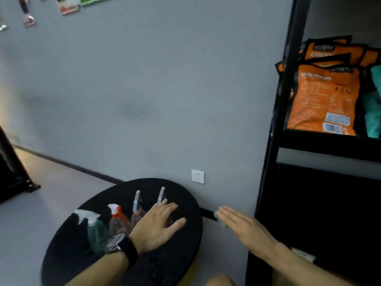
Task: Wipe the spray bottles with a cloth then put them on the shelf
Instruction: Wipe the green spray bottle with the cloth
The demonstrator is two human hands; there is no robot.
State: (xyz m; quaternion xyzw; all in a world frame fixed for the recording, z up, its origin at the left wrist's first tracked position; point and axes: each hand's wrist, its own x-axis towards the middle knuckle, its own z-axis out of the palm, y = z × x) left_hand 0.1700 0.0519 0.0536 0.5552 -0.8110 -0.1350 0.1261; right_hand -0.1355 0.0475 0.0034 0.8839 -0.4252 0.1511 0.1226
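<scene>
A grey wall [144,89] is filling most of the frame, with a white socket [198,176] low at centre and a black shelf [292,100] running down the right side, holding orange bags [321,96]. At the bottom centre you are looking down on a round black table [181,195] with four bottles standing in a row: a green one [95,232] at the left, a red-topped one [118,220], then two brown ones, the third [137,205] and the fourth [161,195]. Your left hand [157,226], watch [117,243] on the wrist, is lying flat with fingers spread and straight over the fourth bottle; whether it is touching I cannot tell. Your right hand [245,228] is hovering lower right, between table and shelf, fingers straight and together, a pale green cloth [221,221] showing under them; I cannot tell how it is held.
</scene>
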